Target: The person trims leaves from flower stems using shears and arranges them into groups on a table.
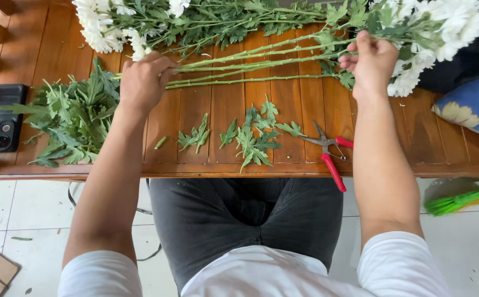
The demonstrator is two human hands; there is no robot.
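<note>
Stripped flower stems (261,61) lie across the table's (223,110) far edge, left hand (143,82) pinching their cut ends, right hand (372,65) closed below the blooms; apparently leaf-stripping, next needing a firm downward pull.

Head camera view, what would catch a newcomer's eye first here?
First, the bunch of long green stems with white daisy-like blooms stretched across the brown slatted wooden table, gripped at the cut ends by the left hand and near the flowers by the right hand. Next, the heap of stripped green leaves at the table's left, and the red-handled metal pruning shears lying at the near edge.
</note>
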